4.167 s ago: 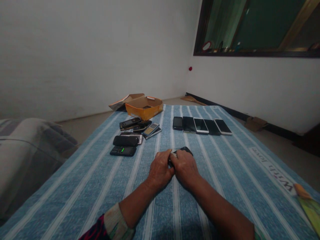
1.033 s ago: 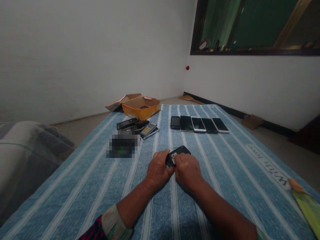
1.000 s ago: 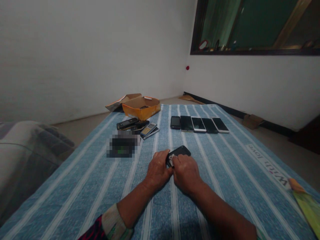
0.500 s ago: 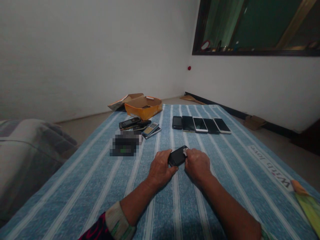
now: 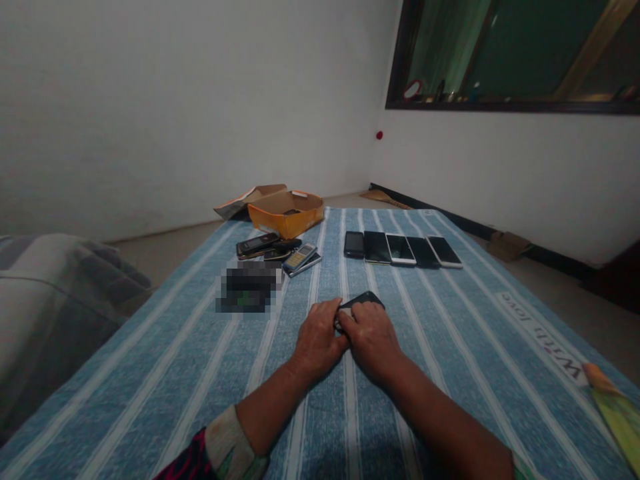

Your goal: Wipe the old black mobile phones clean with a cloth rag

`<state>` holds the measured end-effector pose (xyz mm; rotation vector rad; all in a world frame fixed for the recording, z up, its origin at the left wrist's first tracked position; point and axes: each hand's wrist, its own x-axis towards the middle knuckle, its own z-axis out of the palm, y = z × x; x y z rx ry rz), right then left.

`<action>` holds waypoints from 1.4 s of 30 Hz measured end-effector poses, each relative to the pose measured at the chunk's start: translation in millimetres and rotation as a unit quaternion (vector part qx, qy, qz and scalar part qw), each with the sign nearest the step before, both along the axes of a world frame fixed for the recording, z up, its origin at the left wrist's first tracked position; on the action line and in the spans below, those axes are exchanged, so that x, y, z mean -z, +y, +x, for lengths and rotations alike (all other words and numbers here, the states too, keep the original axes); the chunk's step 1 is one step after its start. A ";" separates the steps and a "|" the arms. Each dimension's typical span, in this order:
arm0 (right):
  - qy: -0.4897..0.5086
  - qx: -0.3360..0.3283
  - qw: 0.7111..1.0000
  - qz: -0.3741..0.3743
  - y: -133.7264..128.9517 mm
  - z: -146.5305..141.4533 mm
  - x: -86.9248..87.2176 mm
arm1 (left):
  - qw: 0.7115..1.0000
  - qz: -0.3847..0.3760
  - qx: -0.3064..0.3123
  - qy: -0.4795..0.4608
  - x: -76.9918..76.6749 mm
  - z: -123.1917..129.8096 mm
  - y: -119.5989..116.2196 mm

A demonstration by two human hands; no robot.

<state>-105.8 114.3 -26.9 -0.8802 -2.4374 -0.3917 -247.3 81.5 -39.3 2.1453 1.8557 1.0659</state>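
A dark phone [image 5: 369, 298] lies on the striped blue cloth [image 5: 280, 413], largely covered by the hands. My left hand [image 5: 320, 339] grips its left end between fingers and thumb. Over the phone's face, near that same end, my right hand [image 5: 371, 339] is closed on a small pale cloth or tissue [image 5: 347, 312], only partly visible. Farther off, several phones lie side by side in a row, among them a white-framed one [image 5: 400, 249]. At the left, a loose pile holds a silver keypad phone [image 5: 300, 257] and dark phones [image 5: 257, 245].
An open orange box [image 5: 287, 217] stands at the far left of the bed-like surface, its lid [image 5: 245, 200] beside it. A blurred-out dark item [image 5: 247, 290] lies before the pile. Grey fabric [image 5: 65, 313] is at the left, a yellow-green item [image 5: 617, 407] at the right edge.
My right hand has moved left across the phone, from its right end toward my left hand, and now hides much of the screen. My left hand keeps its grip.
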 end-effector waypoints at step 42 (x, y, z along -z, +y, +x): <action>-0.019 0.185 0.976 -0.117 30.2 17.7 -10.7 | 0.999 -0.022 -0.021 0.010 -5.4 3.1 0.4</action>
